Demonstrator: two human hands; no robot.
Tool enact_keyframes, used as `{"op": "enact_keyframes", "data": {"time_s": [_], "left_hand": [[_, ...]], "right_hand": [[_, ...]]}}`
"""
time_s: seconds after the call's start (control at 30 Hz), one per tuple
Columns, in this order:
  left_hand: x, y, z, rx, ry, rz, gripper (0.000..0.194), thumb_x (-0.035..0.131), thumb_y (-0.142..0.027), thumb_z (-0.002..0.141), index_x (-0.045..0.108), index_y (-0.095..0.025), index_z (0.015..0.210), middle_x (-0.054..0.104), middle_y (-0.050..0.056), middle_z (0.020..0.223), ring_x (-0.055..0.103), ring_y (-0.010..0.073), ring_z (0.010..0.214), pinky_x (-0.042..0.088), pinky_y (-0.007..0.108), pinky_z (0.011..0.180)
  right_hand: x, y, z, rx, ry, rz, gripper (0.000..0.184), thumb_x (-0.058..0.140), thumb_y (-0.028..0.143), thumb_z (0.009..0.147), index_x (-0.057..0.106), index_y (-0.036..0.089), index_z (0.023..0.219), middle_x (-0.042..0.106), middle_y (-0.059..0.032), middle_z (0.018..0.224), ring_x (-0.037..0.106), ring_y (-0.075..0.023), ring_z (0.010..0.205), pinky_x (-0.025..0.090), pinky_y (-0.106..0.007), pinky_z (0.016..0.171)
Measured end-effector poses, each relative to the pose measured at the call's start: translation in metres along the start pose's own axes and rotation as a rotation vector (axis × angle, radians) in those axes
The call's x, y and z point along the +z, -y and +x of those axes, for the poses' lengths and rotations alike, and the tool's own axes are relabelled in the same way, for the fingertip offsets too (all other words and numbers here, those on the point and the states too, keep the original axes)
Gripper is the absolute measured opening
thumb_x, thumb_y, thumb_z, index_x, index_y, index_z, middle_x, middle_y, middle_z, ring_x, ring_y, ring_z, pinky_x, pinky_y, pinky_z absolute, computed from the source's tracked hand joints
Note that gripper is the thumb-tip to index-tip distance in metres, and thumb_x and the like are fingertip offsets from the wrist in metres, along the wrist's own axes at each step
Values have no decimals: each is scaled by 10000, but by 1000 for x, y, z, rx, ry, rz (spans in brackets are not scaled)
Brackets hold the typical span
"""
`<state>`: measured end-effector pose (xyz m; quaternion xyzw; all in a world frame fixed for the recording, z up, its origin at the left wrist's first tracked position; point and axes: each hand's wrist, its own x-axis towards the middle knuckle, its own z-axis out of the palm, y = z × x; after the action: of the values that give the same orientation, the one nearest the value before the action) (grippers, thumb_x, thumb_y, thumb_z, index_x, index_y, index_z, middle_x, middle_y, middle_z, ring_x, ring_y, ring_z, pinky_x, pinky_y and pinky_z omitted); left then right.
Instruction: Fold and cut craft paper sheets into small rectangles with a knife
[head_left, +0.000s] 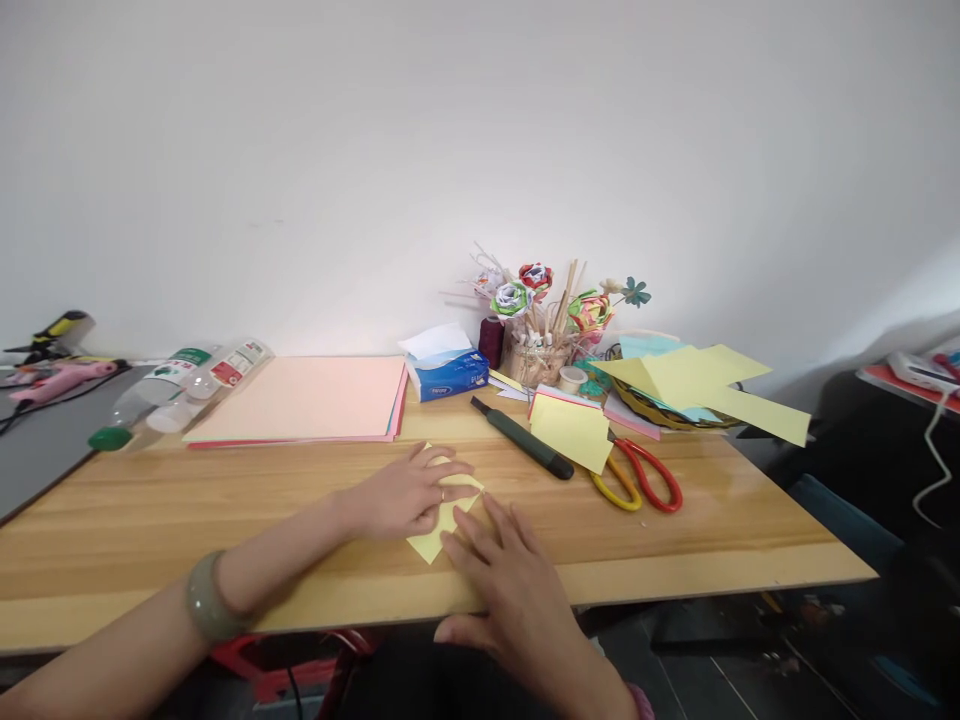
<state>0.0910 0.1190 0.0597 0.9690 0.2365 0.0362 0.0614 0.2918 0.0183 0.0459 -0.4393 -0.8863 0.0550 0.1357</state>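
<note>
A small piece of yellow paper (429, 545) lies on the wooden table near its front edge, partly covered by my hands. It seems folded, though my fingers hide much of it. My left hand (394, 497), wearing a ring and a bangle on the wrist, rests across the paper with its fingers stretched toward the paper's right corner. At the paper's right side, my right hand (510, 575) has its fingers extended and apart, the tips at the edge. Neither hand visibly grasps anything.
Beyond my hands lie a dark green pen-shaped tool (525, 440), yellow sheets (570, 430) and red-and-yellow-handled scissors (652, 475). Behind are a tissue pack (450, 375), paper flowers (536, 280) and a paper-filled basket (660, 405). Large coloured sheets (300, 395) and plastic bottles (169, 385) occupy the left.
</note>
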Motion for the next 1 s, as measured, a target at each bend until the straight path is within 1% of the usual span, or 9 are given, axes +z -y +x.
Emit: {"op": "enact_keyframes", "data": {"time_s": [0.07,0.17,0.3,0.4,0.63,0.73,0.8,0.9,1.0], "left_hand": [[3,-1,-1,-13,18,-4,611,431,-126,798,361,-276,1386,329,40,1478,195,263,1387,84,512,1118],[6,-2,-4,-49,77,-77,626,345,-136,858,180,-213,1457,200,49,1525,130,196,1407,88,435,1136],[5,-2,-5,-60,118,-130,558,296,-294,952,106,-210,1471,122,53,1539,98,173,1411,73,379,1139],[1,-3,-5,-75,136,-162,612,269,-478,960,69,-214,1474,92,65,1540,69,195,1415,50,398,1136],[4,-4,-4,-104,151,-151,719,281,-606,911,1,-247,1468,41,80,1539,49,236,1416,-28,516,1106],[9,-4,-4,-138,143,-149,757,291,-637,891,5,-238,1467,18,85,1538,24,245,1416,-23,526,1102],[10,-4,-4,-162,135,-155,688,243,-598,921,14,-246,1467,28,71,1540,18,221,1417,-14,508,1108],[10,-4,-4,-187,135,-172,543,163,-473,976,23,-283,1464,58,35,1543,30,175,1416,-5,473,1117],[9,-5,-4,-195,134,-171,519,180,-420,984,25,-293,1463,66,29,1543,46,168,1415,2,470,1117]], "right_hand": [[-2,-3,1,-7,7,5,667,611,629,711,516,288,1277,494,-20,1369,314,-304,1325,266,-523,1074],[-7,-10,2,9,-2,6,524,544,510,838,484,281,1306,505,-7,1359,371,-222,1293,282,-440,1078],[-11,-20,5,61,-11,-22,499,408,486,918,445,229,1344,499,-13,1364,376,-199,1285,301,-406,1060],[-11,-29,10,72,-7,-46,507,364,490,932,441,211,1348,482,-29,1378,373,-218,1288,303,-430,1049],[-19,-43,24,75,-40,-101,483,367,441,937,460,185,1336,488,-75,1368,404,-229,1269,305,-454,1044],[-16,-34,21,59,-64,-119,450,326,331,958,446,126,1340,471,-113,1377,371,-225,1300,260,-484,1074],[-9,-22,15,3,-60,-115,445,322,295,958,427,113,1350,445,-101,1398,333,-197,1326,220,-454,1108],[1,-2,3,-75,-45,-100,450,378,319,942,446,110,1335,428,-101,1411,300,-179,1343,230,-375,1119],[2,9,-4,-76,-42,-104,466,423,359,923,457,120,1321,414,-124,1419,265,-232,1358,243,-406,1111]]}}
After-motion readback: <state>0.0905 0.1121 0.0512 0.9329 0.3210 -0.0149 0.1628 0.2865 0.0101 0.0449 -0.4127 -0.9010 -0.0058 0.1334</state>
